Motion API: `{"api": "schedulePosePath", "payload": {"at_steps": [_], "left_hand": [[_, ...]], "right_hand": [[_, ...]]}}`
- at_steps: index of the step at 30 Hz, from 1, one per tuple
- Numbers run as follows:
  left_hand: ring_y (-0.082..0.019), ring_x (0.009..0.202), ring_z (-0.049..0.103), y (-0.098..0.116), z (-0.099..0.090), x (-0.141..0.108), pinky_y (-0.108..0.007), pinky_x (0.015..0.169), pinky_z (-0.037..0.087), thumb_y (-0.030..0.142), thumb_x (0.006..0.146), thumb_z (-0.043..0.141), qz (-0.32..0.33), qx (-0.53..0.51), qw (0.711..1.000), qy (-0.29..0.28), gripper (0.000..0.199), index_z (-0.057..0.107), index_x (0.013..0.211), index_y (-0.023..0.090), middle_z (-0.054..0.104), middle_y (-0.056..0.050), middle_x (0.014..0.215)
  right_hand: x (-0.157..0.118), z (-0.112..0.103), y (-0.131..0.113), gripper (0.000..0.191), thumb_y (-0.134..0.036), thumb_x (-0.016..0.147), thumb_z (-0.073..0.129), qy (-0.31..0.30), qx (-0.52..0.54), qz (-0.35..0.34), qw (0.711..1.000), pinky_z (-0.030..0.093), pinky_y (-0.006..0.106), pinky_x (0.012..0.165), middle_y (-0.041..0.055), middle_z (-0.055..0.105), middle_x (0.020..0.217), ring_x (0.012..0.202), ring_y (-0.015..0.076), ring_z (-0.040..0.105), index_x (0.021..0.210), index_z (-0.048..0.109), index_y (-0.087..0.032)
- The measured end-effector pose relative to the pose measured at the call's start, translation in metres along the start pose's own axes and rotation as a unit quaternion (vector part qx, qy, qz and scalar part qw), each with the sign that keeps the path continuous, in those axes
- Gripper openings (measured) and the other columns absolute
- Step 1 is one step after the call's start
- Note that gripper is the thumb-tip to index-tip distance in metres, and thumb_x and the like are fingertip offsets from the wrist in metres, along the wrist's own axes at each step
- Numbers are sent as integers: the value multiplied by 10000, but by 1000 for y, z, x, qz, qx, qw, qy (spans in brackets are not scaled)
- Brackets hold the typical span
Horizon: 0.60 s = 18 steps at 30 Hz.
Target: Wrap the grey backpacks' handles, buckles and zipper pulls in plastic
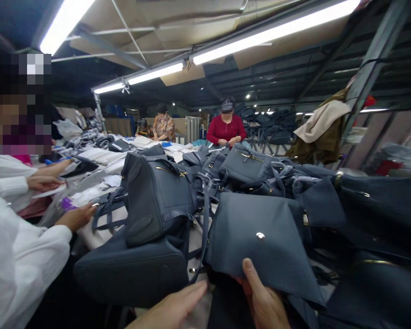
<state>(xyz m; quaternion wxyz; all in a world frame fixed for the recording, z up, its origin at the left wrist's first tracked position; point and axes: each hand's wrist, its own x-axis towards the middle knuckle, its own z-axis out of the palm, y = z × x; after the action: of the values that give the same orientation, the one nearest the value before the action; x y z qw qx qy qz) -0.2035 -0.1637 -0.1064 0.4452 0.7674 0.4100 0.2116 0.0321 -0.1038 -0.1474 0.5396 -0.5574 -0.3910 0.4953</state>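
Observation:
My right hand (265, 297) grips the lower edge of a dark blue-grey bag's flap (256, 219), thumb on top and fingers hidden underneath. A round silver metal fitting (260, 236) sits on this flap. My left hand (178, 304) reaches in from the bottom edge, its fingers stretched out and nothing visible in it. It is nearest to a hanging strap (204, 228) and to a bag lying on its side (133, 274). On top of that bag leans another dark bag with a gold zip (167, 187).
More dark bags (248, 162) are heaped across the table, with others at the right (380, 205). Close on the left, a co-worker in white sleeves (30, 256) has a hand near the bag straps. A person in red (227, 130) is at the far side. A metal post (373, 68) stands right.

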Motion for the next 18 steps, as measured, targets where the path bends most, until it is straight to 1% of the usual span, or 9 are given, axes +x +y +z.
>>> {"api": "schedulePosePath", "payload": {"at_steps": [2,4,7,9,12,13,15,16,18], "left_hand": [[-270,1308,495,2,15,11,-465,1123,363,219,854,557,-39,39,997,49,708,291,1508,274,492,-73,1460],[-261,1312,488,0,31,16,-453,1141,340,212,876,500,-68,67,990,100,679,276,1517,222,443,-100,1493],[-272,1300,500,-9,49,18,-435,1131,358,241,909,453,-54,76,982,162,634,283,1516,178,360,-137,1536],[-272,1239,559,-13,57,20,-421,1082,414,238,926,418,-54,70,977,195,669,171,1542,152,442,-177,1479],[-268,1127,632,-11,61,28,-412,995,468,224,941,379,-91,55,969,225,702,41,1549,130,645,-180,1259],[-259,1087,648,-7,61,32,-401,970,478,221,942,375,-100,42,966,234,687,64,1548,136,684,-160,1183],[-227,980,674,-1,61,41,-349,888,514,228,941,380,-96,-7,962,257,594,225,1510,156,708,-121,1085],[-208,908,682,1,61,45,-313,822,533,237,942,381,-85,-37,958,271,509,340,1444,162,708,-105,1035],[-171,747,669,2,62,51,-249,669,534,258,945,382,-58,-78,948,304,315,526,1212,171,685,-67,891]], "right_hand": [[-5,3,-11,768,-615,705,707,-12,58,36,998,504,431,1009,134,697,1206,1160,342,618,1246,625,-76],[-8,2,-25,790,-535,679,767,-14,141,30,989,553,420,946,95,667,1268,1146,321,630,1333,555,-146],[-11,-6,-42,829,-439,634,825,-7,223,9,975,632,397,757,61,665,1274,1047,301,678,1370,509,-227],[-14,-12,-52,809,-408,630,835,0,236,2,972,643,398,684,57,678,1248,976,293,697,1357,521,-244],[-19,-20,-65,774,-370,644,833,19,248,-17,969,642,386,640,51,682,1231,898,268,711,1348,528,-271],[-20,-21,-68,760,-358,645,833,26,250,-20,968,640,371,632,51,684,1225,878,257,713,1340,537,-274],[-19,-24,-71,740,-349,633,842,33,248,-19,968,636,342,619,53,688,1211,843,239,716,1314,563,-268],[-19,-25,-71,733,-352,628,846,35,245,-17,969,634,338,617,54,687,1209,832,234,715,1302,572,-262],[-19,-27,-66,713,-377,624,849,46,230,-13,972,635,353,626,48,688,1200,819,226,713,1276,587,-258]]}}
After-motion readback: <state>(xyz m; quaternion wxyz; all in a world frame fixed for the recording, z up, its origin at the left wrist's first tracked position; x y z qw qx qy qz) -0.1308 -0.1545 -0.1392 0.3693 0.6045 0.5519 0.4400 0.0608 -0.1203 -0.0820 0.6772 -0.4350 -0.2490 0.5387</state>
